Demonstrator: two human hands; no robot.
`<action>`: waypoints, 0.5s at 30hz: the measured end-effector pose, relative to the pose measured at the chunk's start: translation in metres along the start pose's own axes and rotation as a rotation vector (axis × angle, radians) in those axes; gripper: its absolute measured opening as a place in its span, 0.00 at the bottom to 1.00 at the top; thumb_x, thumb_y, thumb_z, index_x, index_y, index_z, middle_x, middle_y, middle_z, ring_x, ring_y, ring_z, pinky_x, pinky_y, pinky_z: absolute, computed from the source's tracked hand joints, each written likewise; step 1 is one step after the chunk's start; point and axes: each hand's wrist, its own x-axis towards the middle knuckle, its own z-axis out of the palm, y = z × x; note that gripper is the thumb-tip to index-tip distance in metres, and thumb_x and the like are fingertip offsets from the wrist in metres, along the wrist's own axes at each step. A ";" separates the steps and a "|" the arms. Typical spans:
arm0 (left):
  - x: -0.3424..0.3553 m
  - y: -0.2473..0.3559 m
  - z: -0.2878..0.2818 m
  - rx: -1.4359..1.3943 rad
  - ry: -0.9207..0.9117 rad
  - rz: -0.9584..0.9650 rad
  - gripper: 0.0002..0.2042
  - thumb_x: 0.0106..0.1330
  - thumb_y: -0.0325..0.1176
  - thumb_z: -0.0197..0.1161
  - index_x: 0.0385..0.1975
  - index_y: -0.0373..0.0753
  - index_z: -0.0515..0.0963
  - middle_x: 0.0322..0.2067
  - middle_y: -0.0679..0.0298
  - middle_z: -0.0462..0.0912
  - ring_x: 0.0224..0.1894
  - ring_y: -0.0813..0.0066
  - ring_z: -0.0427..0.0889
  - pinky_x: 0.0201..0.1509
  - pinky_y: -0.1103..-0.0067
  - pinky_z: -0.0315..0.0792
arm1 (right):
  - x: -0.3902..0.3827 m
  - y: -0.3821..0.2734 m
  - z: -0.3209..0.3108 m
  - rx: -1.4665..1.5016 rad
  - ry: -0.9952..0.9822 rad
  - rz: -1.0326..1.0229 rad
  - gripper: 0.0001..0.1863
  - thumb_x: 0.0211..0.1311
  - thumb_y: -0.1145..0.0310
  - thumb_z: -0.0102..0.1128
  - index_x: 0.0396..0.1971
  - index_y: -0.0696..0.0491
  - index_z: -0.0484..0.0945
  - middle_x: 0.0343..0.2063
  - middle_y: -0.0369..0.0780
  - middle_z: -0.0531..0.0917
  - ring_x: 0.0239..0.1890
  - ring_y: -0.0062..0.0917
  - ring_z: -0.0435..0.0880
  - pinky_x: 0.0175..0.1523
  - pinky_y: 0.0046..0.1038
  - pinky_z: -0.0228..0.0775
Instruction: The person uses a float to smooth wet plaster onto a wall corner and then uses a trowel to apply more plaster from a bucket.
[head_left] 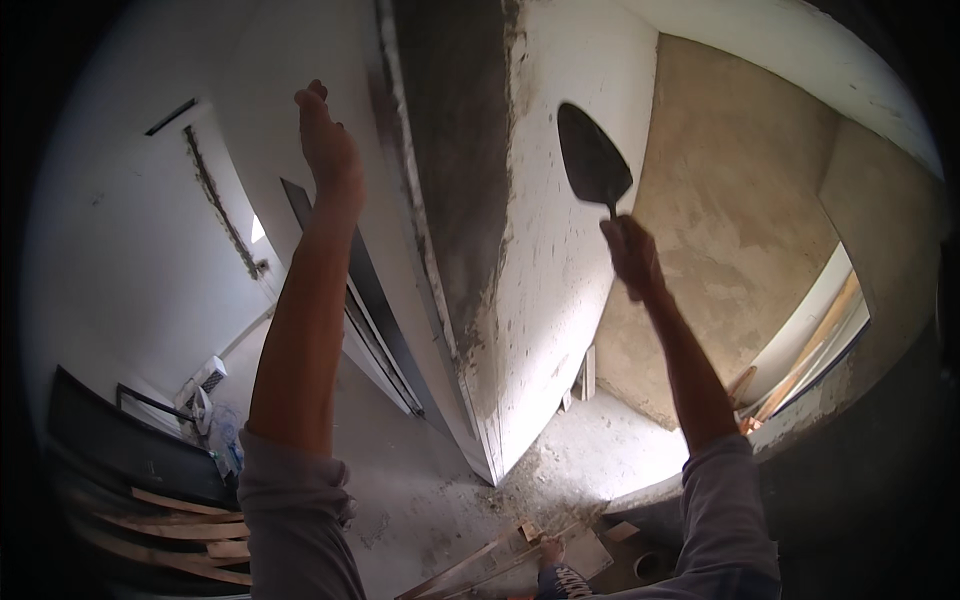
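My right hand (633,255) is wrapped round the handle of a pointed trowel (595,158). Its dark, leaf-shaped blade points up in front of the pale wall face (560,260), apart from the wall as far as I can see. Raised on the other side of the wall end, my left hand (328,150) is seen edge-on with its fingers stretched upward and nothing visible in it. Whether its palm touches the wall is hidden. Between both hands runs the narrow wall end (455,140), coated in dark grey mortar, with a light strip (410,170) along its left edge.
Brown plaster covers the right wall (730,230), which has an opening with timber (815,345). Wooden boards (180,530) and a dark panel (130,440) lie lower left. Planks (480,570) lie below me, beside a dark garment (565,583). Mortar crumbs litter the floor (570,455).
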 end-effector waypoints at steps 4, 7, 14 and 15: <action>0.016 0.010 0.036 -0.070 0.040 -0.118 0.39 0.71 0.66 0.27 0.70 0.40 0.55 0.70 0.62 0.57 0.71 0.66 0.55 0.73 0.69 0.47 | 0.129 -0.028 -0.039 -0.045 -0.030 -0.164 0.18 0.65 0.56 0.58 0.29 0.57 0.72 0.14 0.44 0.75 0.15 0.30 0.77 0.21 0.32 0.68; 0.024 0.009 0.051 -0.134 0.043 -0.196 0.41 0.69 0.68 0.23 0.71 0.42 0.52 0.71 0.64 0.54 0.72 0.67 0.53 0.74 0.71 0.44 | 0.176 -0.050 -0.051 0.068 -0.188 -0.010 0.15 0.63 0.59 0.59 0.31 0.58 0.73 0.15 0.40 0.76 0.12 0.23 0.76 0.17 0.28 0.71; 0.024 0.001 0.057 -0.161 0.061 -0.162 0.40 0.70 0.66 0.22 0.71 0.41 0.50 0.72 0.61 0.50 0.74 0.66 0.46 0.75 0.71 0.37 | 0.205 -0.073 -0.019 0.464 -0.319 0.157 0.09 0.56 0.71 0.56 0.35 0.58 0.71 0.17 0.37 0.73 0.13 0.22 0.73 0.15 0.29 0.71; 0.025 0.002 0.054 -0.178 0.050 -0.168 0.40 0.70 0.66 0.22 0.71 0.41 0.50 0.72 0.61 0.50 0.74 0.66 0.46 0.75 0.71 0.38 | 0.198 -0.077 -0.016 0.406 -0.303 0.124 0.09 0.55 0.72 0.55 0.35 0.58 0.71 0.17 0.38 0.74 0.13 0.23 0.74 0.16 0.30 0.71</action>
